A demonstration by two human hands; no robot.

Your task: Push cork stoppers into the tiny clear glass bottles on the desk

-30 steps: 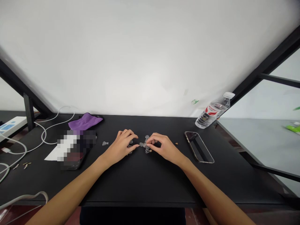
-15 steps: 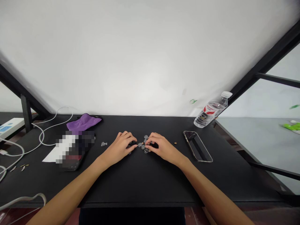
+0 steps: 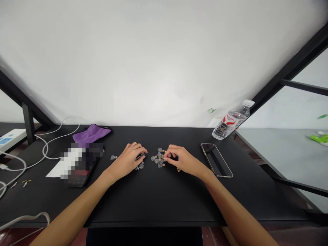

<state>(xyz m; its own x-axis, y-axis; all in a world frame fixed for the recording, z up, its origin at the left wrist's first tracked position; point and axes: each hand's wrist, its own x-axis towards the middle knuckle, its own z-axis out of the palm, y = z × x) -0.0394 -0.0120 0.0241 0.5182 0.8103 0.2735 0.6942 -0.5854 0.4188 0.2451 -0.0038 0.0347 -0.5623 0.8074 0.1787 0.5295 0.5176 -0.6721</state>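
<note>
1. Our left hand curves over a small heap of clear glass vials. Its fingers are drawn in narrow, though we cannot tell whether they grip one.
2. Our right hand lies at 3 o'clock from a second heap of vials. Its fingertips touch the heap in a narrow pinch, but what they hold is too small to tell.
3. A lone vial lies just beside the left hand, at its 9 o'clock, on the black table.
4. Farther out, we see a smartphone at 3 o'clock from the right hand, a plastic water bottle at 2 o'clock, and a purple cloth at 10 o'clock from the left hand — a white cable loops beyond it.
</note>
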